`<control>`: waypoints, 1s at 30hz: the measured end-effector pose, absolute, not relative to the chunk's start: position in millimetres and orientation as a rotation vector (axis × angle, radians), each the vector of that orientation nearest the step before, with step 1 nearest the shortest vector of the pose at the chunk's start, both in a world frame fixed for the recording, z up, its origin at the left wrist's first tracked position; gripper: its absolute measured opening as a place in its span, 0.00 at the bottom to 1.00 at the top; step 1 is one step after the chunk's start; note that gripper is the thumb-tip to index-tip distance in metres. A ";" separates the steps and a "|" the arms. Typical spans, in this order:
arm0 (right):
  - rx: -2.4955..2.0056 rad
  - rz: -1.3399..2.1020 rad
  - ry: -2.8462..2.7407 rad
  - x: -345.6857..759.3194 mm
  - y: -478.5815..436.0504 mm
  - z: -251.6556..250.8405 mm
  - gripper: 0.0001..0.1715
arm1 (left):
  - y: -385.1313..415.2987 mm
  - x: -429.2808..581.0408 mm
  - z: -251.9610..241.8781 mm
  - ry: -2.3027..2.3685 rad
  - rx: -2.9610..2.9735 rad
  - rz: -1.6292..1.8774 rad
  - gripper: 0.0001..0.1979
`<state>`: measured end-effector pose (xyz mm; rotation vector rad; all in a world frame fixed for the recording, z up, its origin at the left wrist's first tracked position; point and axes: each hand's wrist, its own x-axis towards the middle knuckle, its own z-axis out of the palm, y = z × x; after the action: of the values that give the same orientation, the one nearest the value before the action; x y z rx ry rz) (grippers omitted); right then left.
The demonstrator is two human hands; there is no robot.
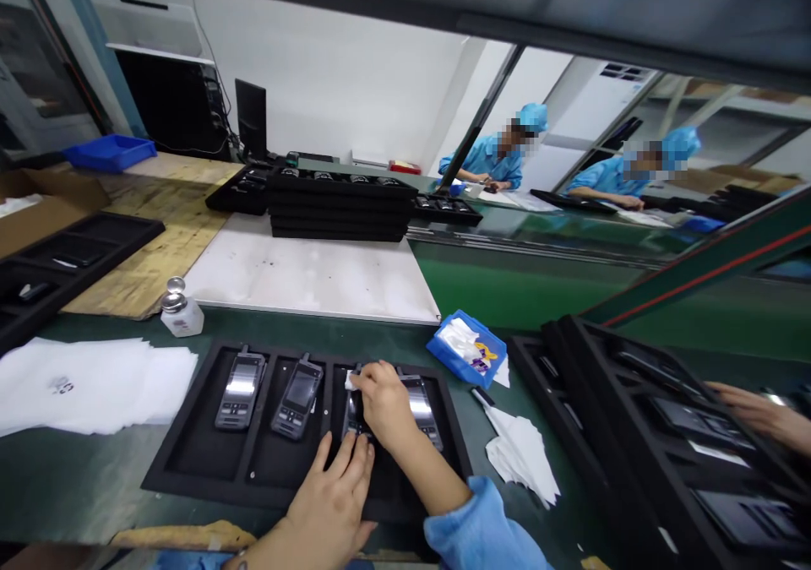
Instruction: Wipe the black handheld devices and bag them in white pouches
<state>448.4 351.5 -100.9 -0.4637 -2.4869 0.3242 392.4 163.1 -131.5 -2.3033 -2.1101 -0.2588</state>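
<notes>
A black foam tray (196, 460) lies before me with several handheld radios in it, each with a screen, keys and a stub antenna. One radio (241, 391) sits at the left and a second radio (297, 397) beside it, slightly tilted. My right hand (385, 401) pinches a small white wipe (350, 379) against the top of a third radio (351, 414), which it partly covers. My left hand (335, 494) rests with fingers stretched out at that radio's lower end. Partly behind my right wrist lies another radio (423, 409).
Right of the tray are a blue bin (454, 366) with white wipes and a crumpled white cloth (520, 452). White sheets (95, 384) and a pump bottle (182, 310) stand left. Stacked black trays (342, 215) stand behind. Another person's hand (764, 414) touches trays at right.
</notes>
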 end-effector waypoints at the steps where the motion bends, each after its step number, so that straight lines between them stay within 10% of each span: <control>1: -0.425 0.349 -2.502 451.5 345.5 -100.5 0.20 | 163.4 391.3 -131.0 -2.110 -2.316 -0.253 0.37; 30: -0.510 0.543 -2.449 503.5 313.0 -103.3 0.21 | 164.7 390.5 -131.3 -2.006 -2.306 -0.251 0.38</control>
<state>503.5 313.0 -103.3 -0.5100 -2.4491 0.5433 390.5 164.7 -131.3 -2.3061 -2.0057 -0.2515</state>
